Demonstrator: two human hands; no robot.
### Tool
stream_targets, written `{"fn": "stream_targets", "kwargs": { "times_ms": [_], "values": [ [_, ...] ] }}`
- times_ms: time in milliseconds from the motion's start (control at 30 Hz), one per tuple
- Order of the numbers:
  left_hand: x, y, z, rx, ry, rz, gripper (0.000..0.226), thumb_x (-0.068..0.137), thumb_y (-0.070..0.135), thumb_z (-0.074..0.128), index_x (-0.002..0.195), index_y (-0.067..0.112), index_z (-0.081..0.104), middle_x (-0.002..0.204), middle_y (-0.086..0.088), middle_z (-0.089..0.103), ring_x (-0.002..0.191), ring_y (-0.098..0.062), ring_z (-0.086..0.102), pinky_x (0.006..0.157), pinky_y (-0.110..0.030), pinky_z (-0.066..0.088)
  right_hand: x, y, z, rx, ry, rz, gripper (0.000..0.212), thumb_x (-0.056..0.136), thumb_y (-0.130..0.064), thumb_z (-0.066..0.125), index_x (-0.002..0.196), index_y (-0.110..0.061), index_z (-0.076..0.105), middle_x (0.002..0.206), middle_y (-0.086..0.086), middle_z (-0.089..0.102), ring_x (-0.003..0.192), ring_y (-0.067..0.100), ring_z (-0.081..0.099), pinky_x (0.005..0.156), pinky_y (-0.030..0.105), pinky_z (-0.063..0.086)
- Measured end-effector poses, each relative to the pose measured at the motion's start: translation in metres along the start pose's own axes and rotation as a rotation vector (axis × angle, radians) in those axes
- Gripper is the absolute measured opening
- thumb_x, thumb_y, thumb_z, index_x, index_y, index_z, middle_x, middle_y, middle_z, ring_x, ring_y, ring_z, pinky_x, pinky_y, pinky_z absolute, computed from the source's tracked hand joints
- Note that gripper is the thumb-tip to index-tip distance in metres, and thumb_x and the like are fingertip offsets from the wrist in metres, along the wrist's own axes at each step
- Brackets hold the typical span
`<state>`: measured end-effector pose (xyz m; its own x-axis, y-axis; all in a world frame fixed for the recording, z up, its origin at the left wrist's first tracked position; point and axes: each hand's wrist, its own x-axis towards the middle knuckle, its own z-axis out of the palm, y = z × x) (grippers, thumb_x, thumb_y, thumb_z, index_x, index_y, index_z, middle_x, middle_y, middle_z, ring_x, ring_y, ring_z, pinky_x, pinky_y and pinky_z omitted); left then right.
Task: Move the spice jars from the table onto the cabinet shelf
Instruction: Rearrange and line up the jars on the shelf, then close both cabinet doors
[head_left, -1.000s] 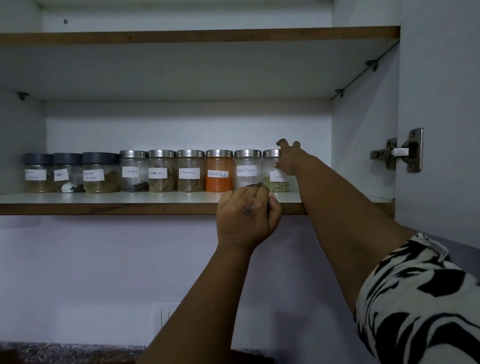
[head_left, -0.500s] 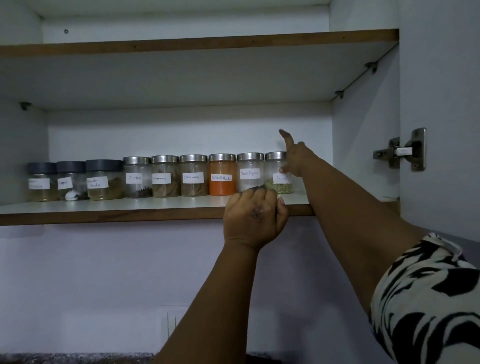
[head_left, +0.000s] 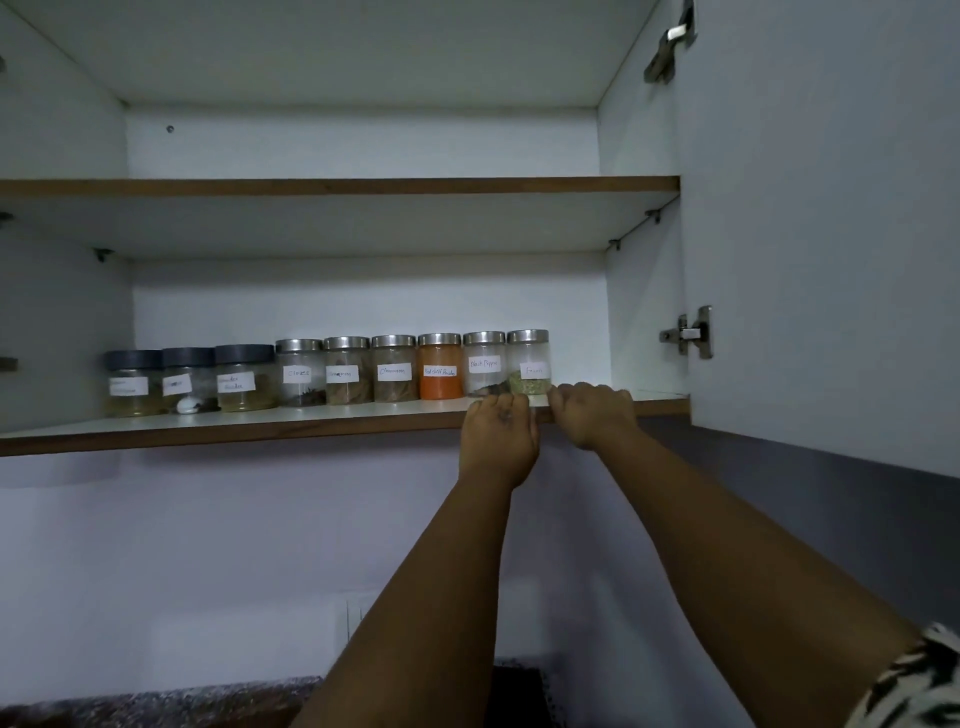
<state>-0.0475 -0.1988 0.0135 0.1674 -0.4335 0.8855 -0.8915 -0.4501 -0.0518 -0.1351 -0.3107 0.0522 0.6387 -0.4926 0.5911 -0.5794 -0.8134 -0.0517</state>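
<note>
The shelf edge (head_left: 311, 423) is gripped by both the left hand (head_left: 498, 434) and right hand (head_left: 592, 415), fingers curled over it, fennel jar (head_left: 529, 362) upright just beyond, untouched.

dim cabinet, soft picture

my head view is dim overall, with a cool bluish-grey cast. i can't see the light source itself. the back wall of the cabinet (head_left: 363, 306) is the palest area, while the underside of the upper shelf (head_left: 332, 186) and the wall below the lower shelf (head_left: 208, 423) sit in soft shadow. faint highlights show on the steel lids of the spice jars (head_left: 395, 369); no harsh glare. the handwritten labels are soft, several unreadable. shelf edges bow and tilt toward the frame's sides from the wide lens. the lower corners fall nearly black.
</note>
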Motion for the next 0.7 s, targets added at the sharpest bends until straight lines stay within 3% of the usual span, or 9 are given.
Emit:
{"fn": "stream_targets", "kwargs": {
  "times_ms": [67,100,167,200,267,333,467,700],
  "values": [
    [-0.009,-0.001,-0.018,-0.004,-0.136,0.024,0.029,0.096,0.02,0.04,0.109,0.005,0.06,0.112,-0.015,0.065,0.104,-0.032,0.06,0.086,-0.037,0.045,-0.024,-0.006,0.005,0.095,0.053,-0.008,0.047,0.102,-0.043,0.025,0.142,-0.025,0.041,0.145,0.007,0.046,0.136,0.029,0.037,0.112,0.047,0.023],
    [-0.013,-0.001,-0.028,-0.01,-0.188,0.023,0.033,0.097,0.02,0.039,0.121,0.004,0.055,0.126,-0.017,0.059,0.115,-0.034,0.055,0.093,-0.039,0.044,-0.036,-0.009,0.007,0.147,0.031,-0.01,0.052,0.101,-0.048,0.029,0.149,-0.027,0.031,0.155,0.005,0.033,0.144,0.028,0.023,0.116,0.049,0.017],
    [-0.032,-0.002,-0.052,-0.048,-0.211,-0.034,0.042,0.097,0.022,0.041,0.135,0.004,0.046,0.137,-0.018,0.051,0.126,-0.035,0.048,0.1,-0.04,0.041,-0.064,-0.019,0.006,0.179,-0.094,-0.015,0.068,0.098,-0.052,0.038,0.155,-0.03,0.008,0.163,0.002,0.0,0.15,0.028,-0.002,0.118,0.051,0.013],
    [-0.047,-0.002,-0.063,-0.063,-0.173,-0.066,0.048,0.095,0.021,0.045,0.14,0.003,0.042,0.139,-0.02,0.049,0.128,-0.037,0.045,0.104,-0.043,0.039,-0.081,-0.026,0.007,0.162,-0.136,-0.014,0.073,0.097,-0.052,0.04,0.155,-0.031,0.003,0.163,0.001,-0.007,0.15,0.027,-0.005,0.117,0.052,0.011],
    [-0.081,-0.002,-0.084,-0.079,-0.025,-0.112,0.059,0.088,0.017,0.055,0.142,0.001,0.04,0.138,-0.023,0.05,0.13,-0.041,0.044,0.111,-0.049,0.032,-0.118,-0.041,0.008,0.153,-0.11,-0.013,0.075,0.095,-0.046,0.049,0.155,-0.032,0.006,0.163,0.005,0.003,0.15,0.027,0.005,0.117,0.05,0.012],
    [-0.116,-0.004,-0.098,-0.086,0.074,-0.153,0.065,0.081,0.015,0.062,0.141,-0.001,0.041,0.138,-0.024,0.05,0.133,-0.043,0.042,0.113,-0.051,0.026,-0.156,-0.057,0.008,0.183,0.032,0.005,0.077,0.091,-0.036,0.057,0.154,-0.029,0.014,0.158,0.007,0.022,0.145,0.026,0.022,0.117,0.045,0.019],
    [-0.161,-0.005,-0.126,-0.079,0.07,-0.238,0.073,0.082,0.023,0.064,0.145,0.0,0.035,0.143,-0.024,0.043,0.138,-0.043,0.034,0.113,-0.053,0.024,-0.213,-0.084,-0.002,0.221,0.246,-0.042,0.067,0.086,-0.03,0.061,0.147,-0.024,0.034,0.141,0.004,0.046,0.127,0.024,0.046,0.105,0.039,0.037],
    [-0.165,0.036,-0.183,-0.207,0.107,-0.26,0.072,0.087,0.031,0.06,0.146,0.001,0.03,0.146,-0.022,0.04,0.14,-0.041,0.029,0.115,-0.055,0.02,-0.272,-0.074,-0.071,-0.044,0.501,-0.302,0.053,0.076,-0.026,0.066,0.128,-0.022,0.056,0.12,0.002,0.061,0.11,0.023,0.058,0.09,0.04,0.045]
  ]
}}
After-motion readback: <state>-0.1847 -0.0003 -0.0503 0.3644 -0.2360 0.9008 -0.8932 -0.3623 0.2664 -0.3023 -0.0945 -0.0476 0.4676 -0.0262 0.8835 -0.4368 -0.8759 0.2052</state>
